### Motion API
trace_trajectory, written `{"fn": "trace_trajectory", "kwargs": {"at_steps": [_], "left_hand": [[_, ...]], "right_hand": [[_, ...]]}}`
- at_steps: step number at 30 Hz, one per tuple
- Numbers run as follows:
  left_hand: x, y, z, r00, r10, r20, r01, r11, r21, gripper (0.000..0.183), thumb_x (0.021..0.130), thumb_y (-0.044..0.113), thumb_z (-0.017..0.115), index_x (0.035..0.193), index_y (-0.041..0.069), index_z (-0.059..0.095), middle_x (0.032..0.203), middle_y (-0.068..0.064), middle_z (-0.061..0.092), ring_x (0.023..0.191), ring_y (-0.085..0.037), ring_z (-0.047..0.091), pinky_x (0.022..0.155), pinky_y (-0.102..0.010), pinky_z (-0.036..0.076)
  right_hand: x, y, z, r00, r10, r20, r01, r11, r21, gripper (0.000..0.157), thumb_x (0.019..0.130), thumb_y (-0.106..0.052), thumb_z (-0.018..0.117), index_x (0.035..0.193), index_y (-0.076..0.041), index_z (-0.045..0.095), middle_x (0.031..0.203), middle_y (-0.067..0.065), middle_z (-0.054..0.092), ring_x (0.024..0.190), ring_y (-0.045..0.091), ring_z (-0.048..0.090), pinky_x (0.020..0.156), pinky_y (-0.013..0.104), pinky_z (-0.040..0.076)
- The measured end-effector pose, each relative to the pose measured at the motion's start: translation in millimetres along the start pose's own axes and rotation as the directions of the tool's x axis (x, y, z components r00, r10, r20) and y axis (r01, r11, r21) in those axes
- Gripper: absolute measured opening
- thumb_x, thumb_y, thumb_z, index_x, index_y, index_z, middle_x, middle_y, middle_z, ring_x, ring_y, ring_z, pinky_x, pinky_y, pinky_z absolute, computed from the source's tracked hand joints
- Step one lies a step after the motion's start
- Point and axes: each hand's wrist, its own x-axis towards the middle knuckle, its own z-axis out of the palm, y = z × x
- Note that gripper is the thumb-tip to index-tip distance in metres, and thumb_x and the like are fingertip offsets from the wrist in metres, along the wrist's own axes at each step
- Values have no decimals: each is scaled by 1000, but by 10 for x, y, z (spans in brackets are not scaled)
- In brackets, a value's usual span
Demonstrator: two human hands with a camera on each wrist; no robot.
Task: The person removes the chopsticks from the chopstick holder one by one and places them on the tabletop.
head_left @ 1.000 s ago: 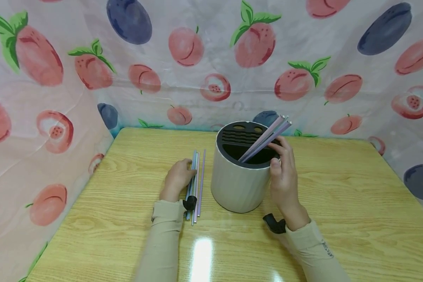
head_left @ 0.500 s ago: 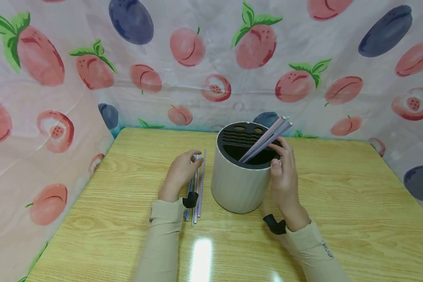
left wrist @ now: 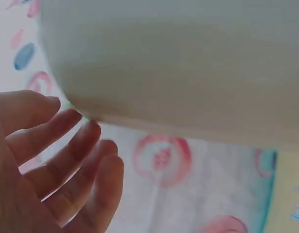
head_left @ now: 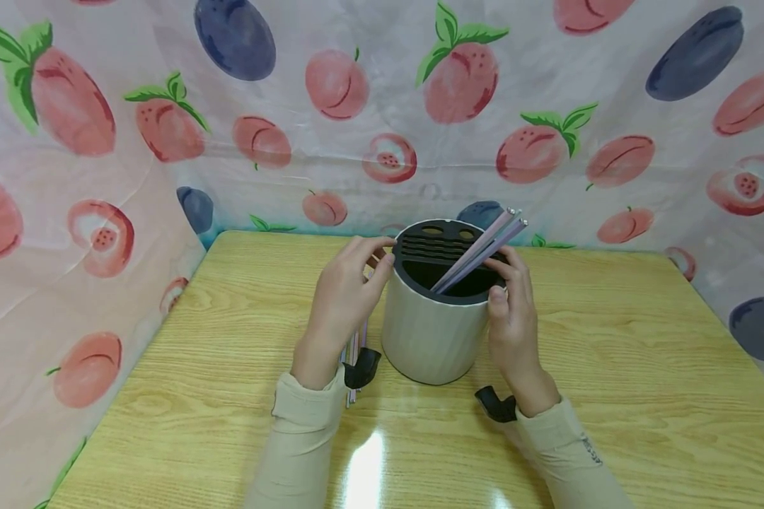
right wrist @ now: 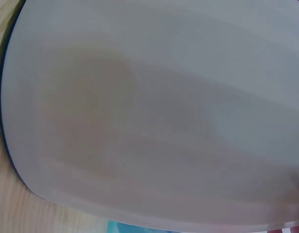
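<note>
A round cream utensil holder (head_left: 429, 339) stands mid-table, with a black slotted lid (head_left: 442, 244). Several pink and purple chopsticks (head_left: 477, 254) lean in its wide opening, tops to the right. My left hand (head_left: 344, 297) is at the holder's left rim, fingertips right at the edge; the left wrist view shows its fingers (left wrist: 108, 182) loosely bent beside the pale wall, holding nothing. With the thumb outside and fingers over the top edge, my right hand (head_left: 512, 322) grips the right rim. More chopsticks (head_left: 355, 353) lie on the table, partly hidden under my left wrist.
A wood-grain table (head_left: 624, 339) carries everything. Behind it and along its sides hangs a white cloth (head_left: 433, 162) printed with peaches and plums. Black wrist mounts (head_left: 496, 404) sit at both cuffs.
My left hand has lifted from the chopsticks on the table and moved up and right to the holder's left rim. The right hand has stayed on the right rim.
</note>
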Motion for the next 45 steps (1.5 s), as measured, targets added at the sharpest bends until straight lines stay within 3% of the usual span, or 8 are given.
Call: {"fn": "trace_trajectory", "kwargs": {"at_steps": [4,8,12,17,23,31,38,45], "left_hand": [[-19,179,-26,990,130,-47,-131,991,-27,22,89,24,54,107,13,63,93,4,56,85,-9,51,67,-22,44],[-31,327,24,960,274,-63,-275,961,-15,25,87,28,58,105,11,64,93,1,58,88,-13,49,75,-25,42],[-46,406,83,941,333,-57,-334,943,-3,30,86,32,59,106,11,63,94,2,58,90,-13,49,80,-24,39],[-64,453,144,938,345,-13,-345,938,-18,34,87,34,56,111,10,60,97,2,58,93,-12,48,82,-22,38],[-101,534,238,951,310,11,-310,948,73,39,87,36,55,117,11,58,104,1,61,101,-16,51,93,-28,34],[-118,563,267,965,259,40,-262,960,99,31,91,29,50,117,13,59,110,2,59,105,-16,49,95,-31,31],[-107,551,229,950,260,174,-282,951,123,24,93,26,47,111,21,63,98,10,62,95,-7,54,100,-33,24],[-110,533,202,942,282,180,-302,949,95,23,90,31,52,108,21,64,91,12,61,86,-4,54,100,-32,24]], "right_hand": [[0,0,0,1000,-8,-5,8,1000,1,56,94,-48,30,123,-4,46,141,0,29,130,22,22,104,45,19],[8,-47,-3,1000,-15,-13,15,1000,14,57,94,-47,30,122,0,46,140,5,30,129,24,24,103,46,20],[41,-256,-17,1000,-21,-15,21,1000,23,61,95,-45,29,118,10,44,137,16,31,128,30,25,101,49,21],[28,-144,-4,999,-33,-14,34,999,12,62,94,-48,29,120,6,45,138,12,31,128,28,25,101,49,23],[7,23,7,999,-51,-12,51,999,14,57,94,-49,29,123,-2,46,139,5,30,128,25,26,101,43,25],[28,-94,-8,998,-51,-21,51,999,10,61,95,-46,29,119,7,45,138,13,31,127,28,27,100,46,25],[54,-83,4,1000,-16,-17,17,999,43,61,93,-51,29,133,-6,39,136,8,34,120,26,36,91,47,32],[46,-18,15,1000,-19,-12,19,998,53,61,91,-54,30,133,-11,40,136,4,34,122,23,34,92,48,31]]}}
